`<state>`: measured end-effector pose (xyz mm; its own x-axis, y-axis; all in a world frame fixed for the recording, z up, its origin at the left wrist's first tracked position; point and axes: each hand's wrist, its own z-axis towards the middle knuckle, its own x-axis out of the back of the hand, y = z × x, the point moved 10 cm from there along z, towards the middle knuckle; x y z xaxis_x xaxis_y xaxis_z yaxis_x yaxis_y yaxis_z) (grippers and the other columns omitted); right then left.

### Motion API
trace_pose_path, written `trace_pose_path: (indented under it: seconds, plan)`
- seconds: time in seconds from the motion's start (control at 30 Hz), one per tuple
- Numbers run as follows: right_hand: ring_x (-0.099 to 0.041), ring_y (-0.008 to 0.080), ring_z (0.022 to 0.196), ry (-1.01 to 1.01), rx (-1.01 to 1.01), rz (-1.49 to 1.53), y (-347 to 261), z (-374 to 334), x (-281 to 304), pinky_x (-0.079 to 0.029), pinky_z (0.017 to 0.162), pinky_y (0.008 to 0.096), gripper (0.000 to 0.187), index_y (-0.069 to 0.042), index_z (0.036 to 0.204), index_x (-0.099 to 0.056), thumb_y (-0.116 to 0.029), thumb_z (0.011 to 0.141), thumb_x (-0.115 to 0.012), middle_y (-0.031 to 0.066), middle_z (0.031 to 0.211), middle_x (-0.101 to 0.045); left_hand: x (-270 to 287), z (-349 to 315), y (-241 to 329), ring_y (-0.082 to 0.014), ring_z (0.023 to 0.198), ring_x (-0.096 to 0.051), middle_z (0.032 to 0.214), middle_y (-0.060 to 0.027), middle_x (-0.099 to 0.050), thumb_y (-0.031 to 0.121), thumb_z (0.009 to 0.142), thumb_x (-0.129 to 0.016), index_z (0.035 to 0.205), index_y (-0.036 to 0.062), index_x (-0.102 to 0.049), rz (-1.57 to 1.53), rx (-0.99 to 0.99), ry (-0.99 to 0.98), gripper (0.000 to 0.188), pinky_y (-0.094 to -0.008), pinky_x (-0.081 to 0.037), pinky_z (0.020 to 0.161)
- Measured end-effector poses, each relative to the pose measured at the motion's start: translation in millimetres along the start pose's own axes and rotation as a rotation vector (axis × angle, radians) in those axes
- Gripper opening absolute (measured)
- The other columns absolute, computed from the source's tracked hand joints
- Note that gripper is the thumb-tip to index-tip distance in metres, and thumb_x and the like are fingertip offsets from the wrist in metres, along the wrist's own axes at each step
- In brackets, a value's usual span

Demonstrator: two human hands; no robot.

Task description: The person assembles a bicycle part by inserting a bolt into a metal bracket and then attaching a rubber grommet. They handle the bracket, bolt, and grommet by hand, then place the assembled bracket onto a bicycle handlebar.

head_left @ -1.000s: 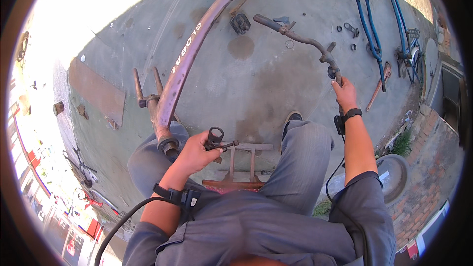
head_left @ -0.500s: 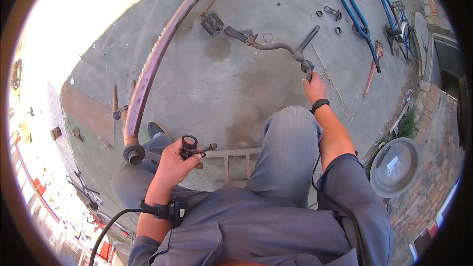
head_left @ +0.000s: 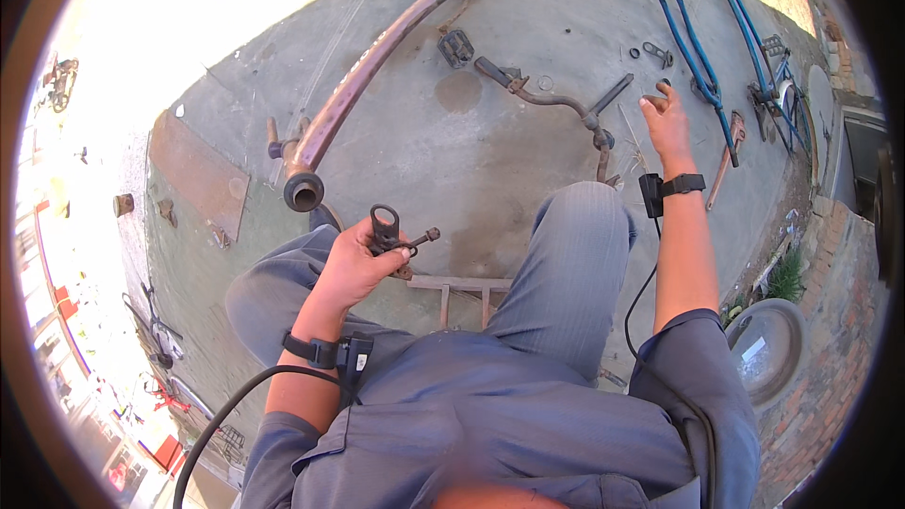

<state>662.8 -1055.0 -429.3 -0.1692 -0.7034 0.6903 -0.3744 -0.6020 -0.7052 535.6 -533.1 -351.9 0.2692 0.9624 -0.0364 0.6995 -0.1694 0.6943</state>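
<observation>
My left hand is closed around a black metal bracket with a round eye at its top and a bolt sticking out to the side. My right hand reaches out over the concrete, thumb and fingers apart. At its fingertips is a small black ring; whether they touch cannot be told. Left of that hand, a rusty bicycle handlebar with a stem lies on the ground. A purple bicycle frame stretches beyond my left hand, its open tube end toward me.
A pedal lies beyond the handlebar. Another small ring and a flat metal link lie near a blue fork. Further right are a red pipe wrench and a grey basin. A rusty sheet lies left.
My right hand has let go of the handlebar, now lying on the ground, and moved away and right to the small black ring. My left hand still holds the bracket. The view has shifted.
</observation>
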Motion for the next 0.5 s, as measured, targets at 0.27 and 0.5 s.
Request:
trace_pose_path:
  seconds: [0.27,0.5]
  plan:
    - [-0.064,0.0158,0.106,-0.347,0.333,0.351,-236,-66,-12,-0.05,0.094,0.0298,0.043,-0.001,0.133,-0.054,-0.017,0.095,-0.068,0.0107,0.114,-0.068,4,-31,16,-0.016,0.076,-0.069,0.087,-0.0058,-0.066,-0.004,0.084,-0.071,0.1,-0.0011,-0.06,-0.231,-0.163,-0.086,0.02,-0.0311,-0.06,0.07]
    - [-0.065,0.0171,0.104,-0.926,0.362,0.396,-330,-218,-96,-0.053,0.092,0.0327,0.05,-0.002,0.132,-0.057,-0.017,0.089,-0.076,0.0105,0.114,-0.068,23,-61,23,-0.0161,0.078,-0.068,0.089,-0.0074,-0.065,-0.003,0.085,-0.071,0.101,-0.0003,-0.059,-0.337,-0.273,-0.109,0.02,-0.034,-0.061,0.07]
